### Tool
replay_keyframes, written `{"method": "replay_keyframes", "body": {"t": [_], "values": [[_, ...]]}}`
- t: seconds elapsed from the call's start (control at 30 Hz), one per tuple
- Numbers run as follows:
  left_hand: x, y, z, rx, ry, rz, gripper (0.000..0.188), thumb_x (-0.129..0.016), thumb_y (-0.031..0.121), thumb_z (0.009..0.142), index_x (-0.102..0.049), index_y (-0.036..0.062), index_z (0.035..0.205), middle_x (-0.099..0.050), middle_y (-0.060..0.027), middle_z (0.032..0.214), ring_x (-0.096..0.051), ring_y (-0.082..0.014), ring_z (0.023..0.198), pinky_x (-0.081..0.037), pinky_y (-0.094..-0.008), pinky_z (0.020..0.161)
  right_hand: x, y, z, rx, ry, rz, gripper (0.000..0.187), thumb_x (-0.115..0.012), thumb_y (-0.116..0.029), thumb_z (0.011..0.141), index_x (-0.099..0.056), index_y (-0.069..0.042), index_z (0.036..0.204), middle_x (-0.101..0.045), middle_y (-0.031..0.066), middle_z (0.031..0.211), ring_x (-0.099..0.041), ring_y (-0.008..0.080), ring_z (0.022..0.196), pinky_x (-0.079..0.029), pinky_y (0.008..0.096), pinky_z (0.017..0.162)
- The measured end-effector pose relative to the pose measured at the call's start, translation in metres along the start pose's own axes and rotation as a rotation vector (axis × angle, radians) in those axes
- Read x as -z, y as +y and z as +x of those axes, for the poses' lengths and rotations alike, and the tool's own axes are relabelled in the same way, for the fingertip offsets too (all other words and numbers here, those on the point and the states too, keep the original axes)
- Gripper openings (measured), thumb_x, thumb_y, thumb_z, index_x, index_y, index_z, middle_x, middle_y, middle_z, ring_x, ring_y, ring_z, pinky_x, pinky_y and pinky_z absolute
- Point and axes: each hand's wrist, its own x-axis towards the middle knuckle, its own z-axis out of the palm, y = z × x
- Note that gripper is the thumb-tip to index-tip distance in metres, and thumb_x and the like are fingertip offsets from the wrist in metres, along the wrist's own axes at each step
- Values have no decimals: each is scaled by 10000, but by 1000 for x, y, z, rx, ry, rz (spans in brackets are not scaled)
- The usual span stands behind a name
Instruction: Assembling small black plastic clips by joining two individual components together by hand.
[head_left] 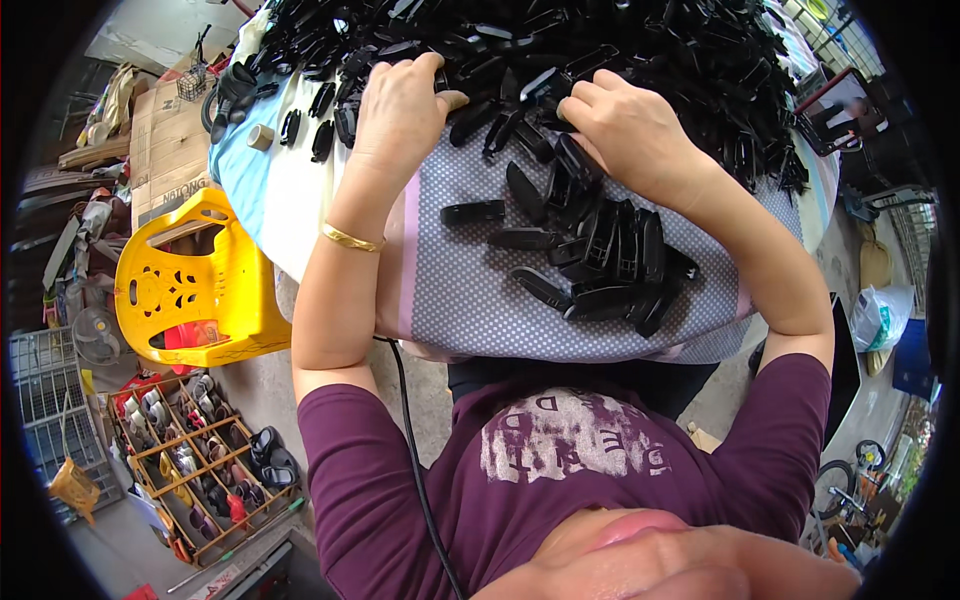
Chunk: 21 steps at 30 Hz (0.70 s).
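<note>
My left hand (397, 112) is at the near edge of a big heap of glossy black plastic pieces (640, 60). Its thumb and forefinger close around a black piece, mostly hidden against the heap. To the right, my right hand (632, 130) has its fingers curled over another dark piece, largely covered by the hand. Closer to me, a smaller pile of long black plastic pieces (610, 245) lies on a dotted grey cloth (450, 290). A few single pieces (472, 213) are scattered along its left side.
A small beige roll (260, 137) stands left of the heap on the light cloth. A yellow plastic chair (250, 290) is beside the table on the left. Below it are a wooden shoe rack (190, 440) and a fan (97, 335). A black cable (408, 420) runs down past my body.
</note>
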Motion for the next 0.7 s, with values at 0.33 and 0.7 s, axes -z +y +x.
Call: {"method": "replay_keyframes", "body": {"t": [0.33,0.7], "values": [[7,20,-3,16,67,-1129,289,-581,38,821,-549,-27,1101,-648,-119,935,-621,-163,819,-495,-266,759,15,7,-1,-280,238,699,203,-566,-57,856,-612,-4,1047,-648,52,817,-618,112,726,-504,222,627],[-6,64,-24,88,-96,-1435,367,-709,47,761,-465,-33,1023,-609,-102,918,-625,-146,819,-519,-244,738,4,-9,3,-362,500,1074,224,-547,-82,904,-590,0,1108,-636,36,871,-606,75,802,-513,208,680]]}}
